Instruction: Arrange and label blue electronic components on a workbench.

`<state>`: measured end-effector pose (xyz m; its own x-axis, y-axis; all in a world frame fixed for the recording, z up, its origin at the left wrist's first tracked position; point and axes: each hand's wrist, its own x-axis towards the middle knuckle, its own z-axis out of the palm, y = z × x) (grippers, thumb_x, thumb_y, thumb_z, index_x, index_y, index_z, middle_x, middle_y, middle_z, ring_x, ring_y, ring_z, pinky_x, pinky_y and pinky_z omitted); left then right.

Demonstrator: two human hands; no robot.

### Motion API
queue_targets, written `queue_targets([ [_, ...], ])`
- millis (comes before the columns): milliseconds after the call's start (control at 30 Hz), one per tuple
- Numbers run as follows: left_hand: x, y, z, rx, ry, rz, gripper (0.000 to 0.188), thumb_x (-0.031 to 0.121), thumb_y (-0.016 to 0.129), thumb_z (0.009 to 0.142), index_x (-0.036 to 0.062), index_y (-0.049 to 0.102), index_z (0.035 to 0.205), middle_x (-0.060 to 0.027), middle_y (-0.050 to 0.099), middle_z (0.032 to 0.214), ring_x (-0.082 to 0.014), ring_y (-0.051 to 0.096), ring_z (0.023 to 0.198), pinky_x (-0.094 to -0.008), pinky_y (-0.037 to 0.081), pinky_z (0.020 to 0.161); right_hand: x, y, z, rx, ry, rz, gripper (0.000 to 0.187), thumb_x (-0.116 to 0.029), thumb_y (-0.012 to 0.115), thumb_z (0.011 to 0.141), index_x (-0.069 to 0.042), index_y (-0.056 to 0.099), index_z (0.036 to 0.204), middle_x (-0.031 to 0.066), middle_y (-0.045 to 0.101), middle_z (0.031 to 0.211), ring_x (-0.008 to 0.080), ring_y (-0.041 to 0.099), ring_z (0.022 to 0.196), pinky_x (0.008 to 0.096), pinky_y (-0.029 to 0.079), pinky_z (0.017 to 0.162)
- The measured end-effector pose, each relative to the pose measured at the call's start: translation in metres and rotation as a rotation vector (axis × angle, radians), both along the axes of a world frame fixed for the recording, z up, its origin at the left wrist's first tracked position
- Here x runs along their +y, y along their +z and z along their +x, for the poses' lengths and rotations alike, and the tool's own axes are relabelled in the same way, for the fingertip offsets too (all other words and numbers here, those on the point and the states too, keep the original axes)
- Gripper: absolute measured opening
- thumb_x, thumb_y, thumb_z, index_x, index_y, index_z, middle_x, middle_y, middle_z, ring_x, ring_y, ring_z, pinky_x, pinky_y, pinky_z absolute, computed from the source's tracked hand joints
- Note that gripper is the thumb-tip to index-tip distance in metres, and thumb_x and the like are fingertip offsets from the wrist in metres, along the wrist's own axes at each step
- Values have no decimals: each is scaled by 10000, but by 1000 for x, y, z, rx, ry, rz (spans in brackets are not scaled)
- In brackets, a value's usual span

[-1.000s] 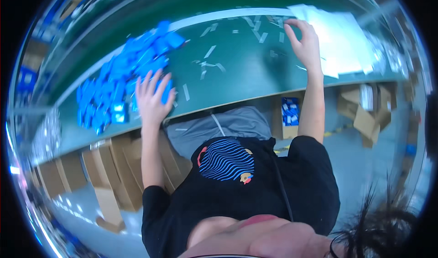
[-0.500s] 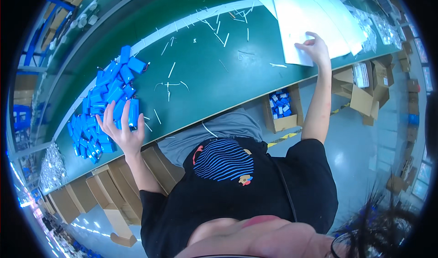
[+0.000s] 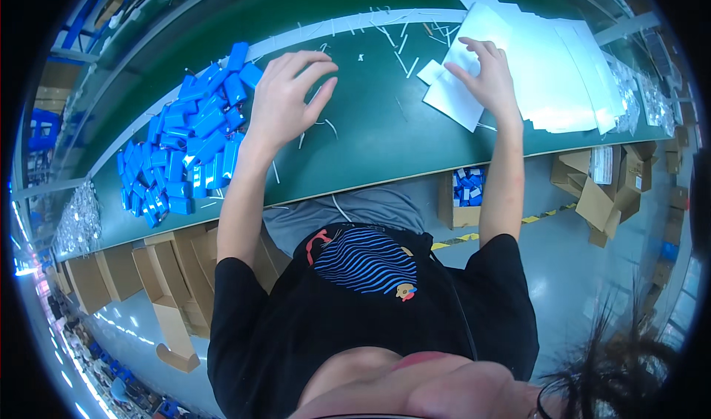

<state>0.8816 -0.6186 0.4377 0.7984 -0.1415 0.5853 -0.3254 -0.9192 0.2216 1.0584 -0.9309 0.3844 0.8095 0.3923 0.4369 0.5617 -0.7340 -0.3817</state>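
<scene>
My right hand (image 3: 485,78) rests fingers-down on the white sheets (image 3: 533,67) fanned across the far right of the green counter (image 3: 370,145); its grip is spread flat, pressing the near corner of the lowest sheet, not pinching anything. These sheets look thin, light and floppy, and probably slick against one another, so I judge them best taken by sliding one off at a corner or edge and lifting it there, gently, since they would crease easily.

My left hand (image 3: 285,97) hovers with loosely curled fingers, its grip released and holding nothing, just beside the heap of small blue packs (image 3: 189,148). Those look rigid, blocky and smooth-wrapped, easy to pick singly by their long sides.

White strips (image 3: 385,30) litter the counter between the hands. Below the counter edge an open cardboard box (image 3: 463,197) holds more blue packs, flattened brown cartons (image 3: 603,185) lie to the right, and brown boxes (image 3: 118,271) stand at left.
</scene>
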Motion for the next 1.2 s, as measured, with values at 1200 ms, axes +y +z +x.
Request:
queue_targets([
  [1200, -55, -68, -143, -108, 633, -226, 396, 93, 844, 802, 68, 749, 1186, -32, 746, 1107, -190, 625, 862, -293, 529, 798, 136, -13, -36, 1240, 871, 638, 326, -57, 712, 1000, -49, 595, 1304, 81, 740, 1042, 129, 648, 900, 235, 513, 855],
])
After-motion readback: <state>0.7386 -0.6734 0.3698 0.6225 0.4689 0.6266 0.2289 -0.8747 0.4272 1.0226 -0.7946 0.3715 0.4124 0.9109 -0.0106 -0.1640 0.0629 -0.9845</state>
